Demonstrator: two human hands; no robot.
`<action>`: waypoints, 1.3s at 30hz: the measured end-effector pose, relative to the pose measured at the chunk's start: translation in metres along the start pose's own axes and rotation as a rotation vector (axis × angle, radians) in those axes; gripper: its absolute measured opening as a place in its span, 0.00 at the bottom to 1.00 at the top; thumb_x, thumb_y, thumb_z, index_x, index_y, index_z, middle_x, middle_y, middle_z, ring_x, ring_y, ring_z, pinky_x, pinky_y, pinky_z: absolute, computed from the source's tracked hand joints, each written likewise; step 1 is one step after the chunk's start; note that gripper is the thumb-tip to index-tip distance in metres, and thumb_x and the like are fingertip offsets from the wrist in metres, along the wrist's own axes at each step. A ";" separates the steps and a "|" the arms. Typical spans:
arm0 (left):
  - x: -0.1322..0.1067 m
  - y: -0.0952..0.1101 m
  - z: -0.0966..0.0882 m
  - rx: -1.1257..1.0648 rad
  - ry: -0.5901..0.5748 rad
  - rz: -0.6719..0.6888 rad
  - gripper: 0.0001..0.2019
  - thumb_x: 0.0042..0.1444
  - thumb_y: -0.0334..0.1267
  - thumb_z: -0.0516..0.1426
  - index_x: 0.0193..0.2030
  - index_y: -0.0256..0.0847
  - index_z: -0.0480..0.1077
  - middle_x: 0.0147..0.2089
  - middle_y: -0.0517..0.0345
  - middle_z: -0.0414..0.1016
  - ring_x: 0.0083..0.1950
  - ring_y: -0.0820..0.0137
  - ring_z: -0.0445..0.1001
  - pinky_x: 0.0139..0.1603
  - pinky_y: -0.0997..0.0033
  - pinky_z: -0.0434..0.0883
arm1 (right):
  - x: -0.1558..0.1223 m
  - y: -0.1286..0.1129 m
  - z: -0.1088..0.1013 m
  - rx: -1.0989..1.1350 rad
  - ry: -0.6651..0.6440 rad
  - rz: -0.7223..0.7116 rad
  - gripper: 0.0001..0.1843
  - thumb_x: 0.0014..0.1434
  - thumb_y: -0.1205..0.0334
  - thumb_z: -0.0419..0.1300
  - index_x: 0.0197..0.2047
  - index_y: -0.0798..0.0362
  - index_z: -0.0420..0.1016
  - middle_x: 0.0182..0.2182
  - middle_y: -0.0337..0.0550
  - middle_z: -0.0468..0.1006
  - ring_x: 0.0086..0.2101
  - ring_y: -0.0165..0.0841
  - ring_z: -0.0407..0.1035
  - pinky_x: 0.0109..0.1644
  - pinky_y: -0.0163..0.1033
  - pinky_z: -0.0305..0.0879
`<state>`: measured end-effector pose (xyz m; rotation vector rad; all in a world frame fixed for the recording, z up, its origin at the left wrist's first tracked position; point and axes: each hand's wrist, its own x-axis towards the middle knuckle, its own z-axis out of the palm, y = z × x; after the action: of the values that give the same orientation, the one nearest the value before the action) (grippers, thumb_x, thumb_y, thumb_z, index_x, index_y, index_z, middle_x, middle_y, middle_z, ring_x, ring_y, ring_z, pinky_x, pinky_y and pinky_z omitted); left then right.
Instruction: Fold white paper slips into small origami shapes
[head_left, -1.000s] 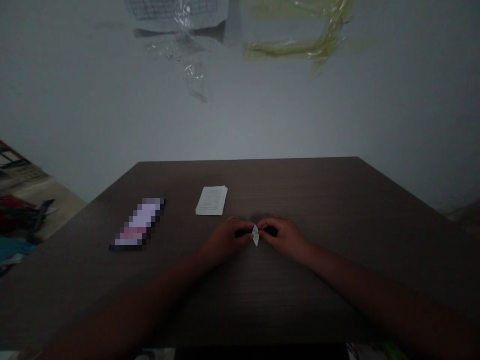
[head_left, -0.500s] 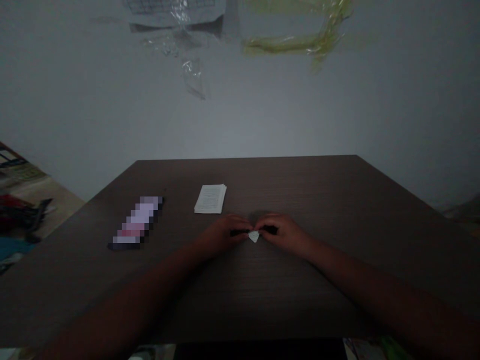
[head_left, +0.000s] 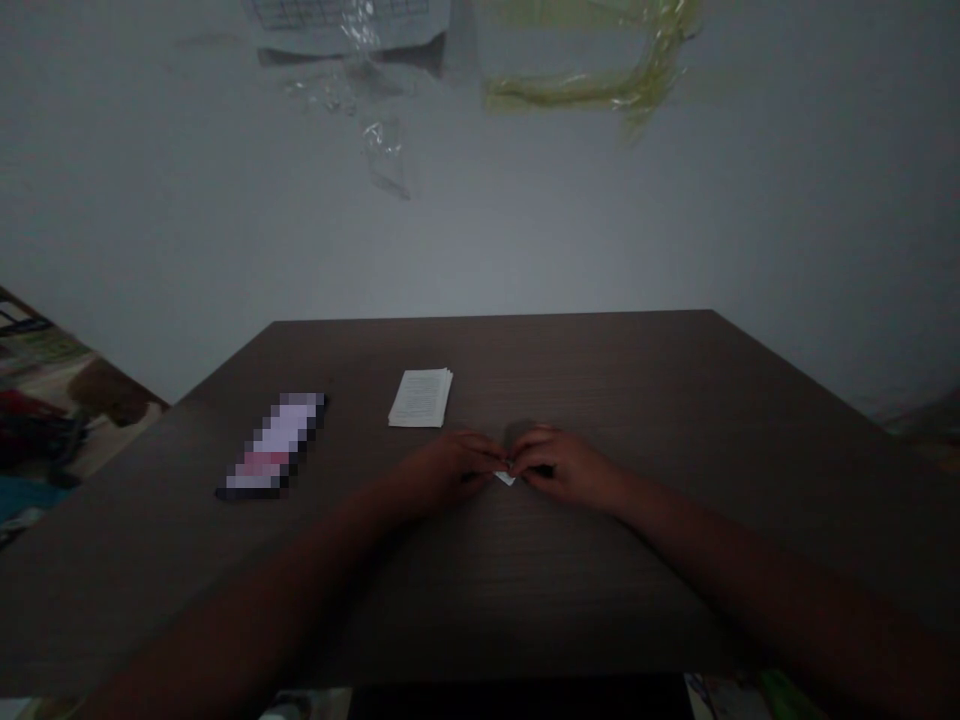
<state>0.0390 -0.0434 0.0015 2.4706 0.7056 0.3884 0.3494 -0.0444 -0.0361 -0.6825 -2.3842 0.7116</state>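
Observation:
A small folded piece of white paper [head_left: 505, 478] is pinched between my two hands, low over the middle of the brown table [head_left: 600, 380]. My left hand [head_left: 450, 468] closes its thumb and fingers on the paper's left side. From the right, my right hand [head_left: 562, 465] grips it, fingertips close to those of the left. Most of the paper is hidden by the fingers; only a pale pointed tip shows below them. Just beyond my left hand lies a neat stack of printed paper sheets [head_left: 420, 398].
A phone [head_left: 274, 445] with a blurred-out screen lies on the table's left side. Behind the table rises a pale wall [head_left: 480, 220] with clear plastic and yellow tape [head_left: 570, 95] stuck on it. Cluttered items [head_left: 37, 430] stand on the floor at left.
My fingertips have come closer together and shifted over the paper, so less of it shows. At the left, a brown shape has appeared on the floor beyond the table.

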 end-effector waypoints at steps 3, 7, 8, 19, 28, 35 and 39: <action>-0.001 0.001 -0.002 0.084 -0.040 0.037 0.18 0.83 0.28 0.66 0.68 0.48 0.94 0.76 0.46 0.95 0.79 0.51 0.91 0.89 0.49 0.81 | 0.000 0.000 -0.002 -0.051 -0.045 -0.025 0.16 0.79 0.74 0.72 0.58 0.45 0.98 0.59 0.49 0.96 0.61 0.45 0.89 0.76 0.59 0.83; -0.005 0.012 -0.011 0.160 -0.113 0.073 0.19 0.84 0.27 0.68 0.73 0.47 0.91 0.81 0.46 0.92 0.81 0.52 0.90 0.90 0.47 0.81 | -0.002 -0.010 -0.008 -0.153 -0.116 -0.019 0.18 0.81 0.75 0.70 0.62 0.46 0.98 0.61 0.50 0.96 0.63 0.45 0.88 0.76 0.58 0.83; -0.006 0.017 -0.014 0.177 -0.125 0.062 0.20 0.84 0.27 0.69 0.75 0.47 0.91 0.83 0.45 0.90 0.83 0.51 0.89 0.91 0.46 0.80 | -0.002 -0.015 -0.011 -0.191 -0.139 -0.006 0.19 0.81 0.75 0.70 0.63 0.46 0.98 0.62 0.51 0.96 0.64 0.46 0.88 0.76 0.57 0.83; -0.016 0.059 -0.010 0.460 -0.182 -0.119 0.20 0.83 0.31 0.71 0.76 0.50 0.90 0.86 0.49 0.88 0.90 0.43 0.81 0.95 0.31 0.70 | -0.011 -0.074 0.006 -0.620 -0.239 0.113 0.23 0.84 0.74 0.67 0.72 0.47 0.96 0.68 0.54 0.96 0.65 0.52 0.90 0.81 0.60 0.82; -0.014 0.069 -0.003 0.512 -0.185 -0.181 0.14 0.86 0.32 0.66 0.69 0.46 0.91 0.75 0.47 0.93 0.78 0.47 0.88 0.93 0.31 0.72 | -0.008 -0.085 0.000 -0.628 -0.254 0.143 0.25 0.83 0.75 0.66 0.72 0.46 0.95 0.69 0.51 0.96 0.63 0.51 0.91 0.75 0.59 0.86; -0.014 0.074 -0.003 0.430 -0.230 -0.208 0.16 0.82 0.30 0.67 0.68 0.47 0.91 0.77 0.48 0.94 0.79 0.49 0.92 0.99 0.25 0.65 | -0.015 -0.091 0.026 -0.778 -0.237 0.102 0.25 0.85 0.71 0.66 0.78 0.56 0.90 0.74 0.64 0.92 0.68 0.55 0.89 0.77 0.59 0.84; -0.020 0.073 0.000 0.411 -0.164 -0.199 0.17 0.83 0.30 0.65 0.71 0.46 0.89 0.76 0.47 0.95 0.79 0.48 0.92 1.00 0.24 0.63 | -0.018 -0.090 0.038 -0.775 -0.193 0.097 0.27 0.84 0.71 0.66 0.81 0.54 0.88 0.73 0.63 0.93 0.68 0.54 0.89 0.78 0.60 0.83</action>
<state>0.0515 -0.1068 0.0406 2.7334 1.0336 -0.0418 0.3112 -0.1333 -0.0143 -1.0735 -2.8126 -0.1628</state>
